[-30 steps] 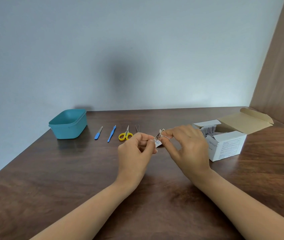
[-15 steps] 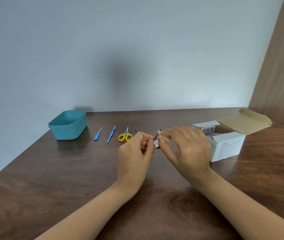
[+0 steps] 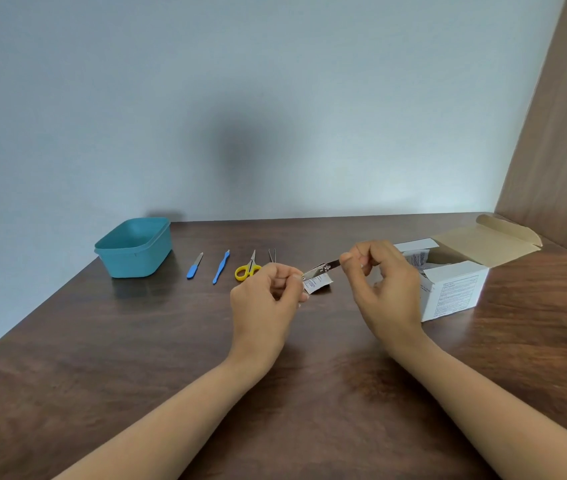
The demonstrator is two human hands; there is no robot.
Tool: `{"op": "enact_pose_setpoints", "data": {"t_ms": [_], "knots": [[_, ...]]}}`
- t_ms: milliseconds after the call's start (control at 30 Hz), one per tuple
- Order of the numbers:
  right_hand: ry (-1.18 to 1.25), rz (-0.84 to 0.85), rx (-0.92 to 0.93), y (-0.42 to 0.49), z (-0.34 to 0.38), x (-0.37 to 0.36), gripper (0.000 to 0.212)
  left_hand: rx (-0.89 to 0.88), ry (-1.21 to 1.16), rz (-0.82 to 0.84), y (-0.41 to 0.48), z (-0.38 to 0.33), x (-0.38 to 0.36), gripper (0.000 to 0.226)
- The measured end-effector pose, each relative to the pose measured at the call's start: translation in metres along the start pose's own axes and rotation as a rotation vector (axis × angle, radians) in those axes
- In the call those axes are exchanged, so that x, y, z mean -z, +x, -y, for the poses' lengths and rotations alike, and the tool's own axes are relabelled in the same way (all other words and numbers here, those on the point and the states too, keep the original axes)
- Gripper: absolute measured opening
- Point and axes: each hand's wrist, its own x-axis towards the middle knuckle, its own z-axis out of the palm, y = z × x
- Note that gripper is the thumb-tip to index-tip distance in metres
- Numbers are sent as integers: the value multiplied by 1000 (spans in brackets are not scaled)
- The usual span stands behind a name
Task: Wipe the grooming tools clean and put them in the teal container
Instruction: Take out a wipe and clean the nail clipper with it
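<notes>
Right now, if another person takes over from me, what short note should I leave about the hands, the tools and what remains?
Left hand: pinches the wipe sachet.
Right hand: fingers curled; what it holds is unclear.
Metal tool between the hands: held or lying, cannot tell.
On the table: blue file, blue pusher, yellow scissors, tweezers.
Teal container: no tool seen inside. Wipe box: open.
Done: nothing stored.
Left: wipe every tool, put each inside.
</notes>
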Motion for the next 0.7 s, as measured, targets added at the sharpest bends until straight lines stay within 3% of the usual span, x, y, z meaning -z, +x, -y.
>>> {"op": "enact_pose_setpoints", "data": {"t_ms": [167, 333, 533, 700], "knots": [[-355, -47, 324, -5, 11, -2, 18, 115, -94, -47, -3, -1, -4, 18], [-478, -66, 564, -7, 16, -6, 26, 199, -252, -45, -7, -7, -8, 12], [-425, 28, 603, -6, 10, -7, 21, 293, -411, 34, -7, -6, -9, 10], [-352, 110, 503, -7, 5, -7, 5, 391, -517, 102, -7, -5, -6, 6]]}}
